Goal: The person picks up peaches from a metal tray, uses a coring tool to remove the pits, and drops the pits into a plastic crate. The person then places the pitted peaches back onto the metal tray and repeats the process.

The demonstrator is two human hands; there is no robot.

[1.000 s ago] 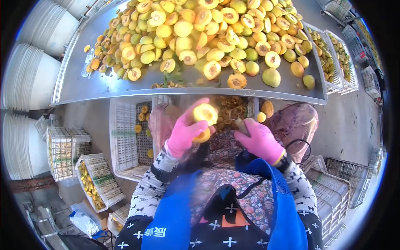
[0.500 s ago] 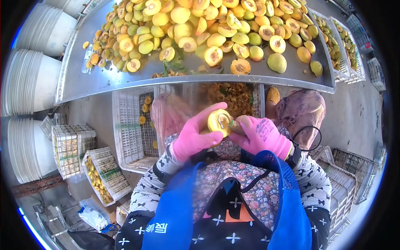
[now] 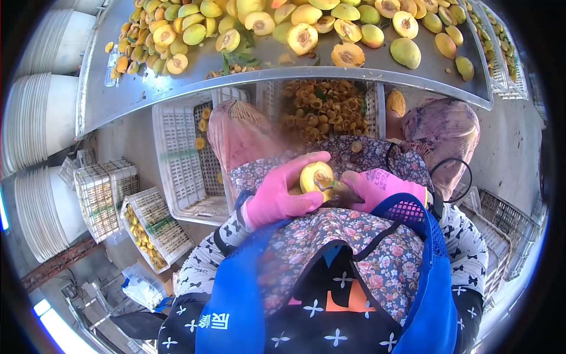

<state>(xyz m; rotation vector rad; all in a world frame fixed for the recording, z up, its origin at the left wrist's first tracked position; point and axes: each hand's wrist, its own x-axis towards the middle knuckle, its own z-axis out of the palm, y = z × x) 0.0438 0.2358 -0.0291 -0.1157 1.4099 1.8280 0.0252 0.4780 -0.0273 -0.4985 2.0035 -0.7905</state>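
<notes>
In my pink-gloved left hand [image 3: 284, 192] I hold a halved yellow fruit [image 3: 316, 180], its cut face turned toward my right hand. My right hand [image 3: 377, 187], also in a pink glove, is closed around a small tool whose end meets the middle of the cut face; most of the tool is hidden by my fingers. Both hands are above my flowered apron [image 3: 330, 227]. Beyond them, many halved fruits [image 3: 302, 39] lie on a metal table [image 3: 177, 88].
Under the table edge stand a white crate [image 3: 183, 159] and a container of brown pit pieces [image 3: 324, 112]. More crates [image 3: 156, 227] with fruit are at the left, near stacked white tubs [image 3: 44, 118]. Other crates [image 3: 501, 227] stand at the right.
The view has tilted downward, so the table sits higher in the frame. Both hands still hold the fruit and the tool; the fruit has turned slightly.
</notes>
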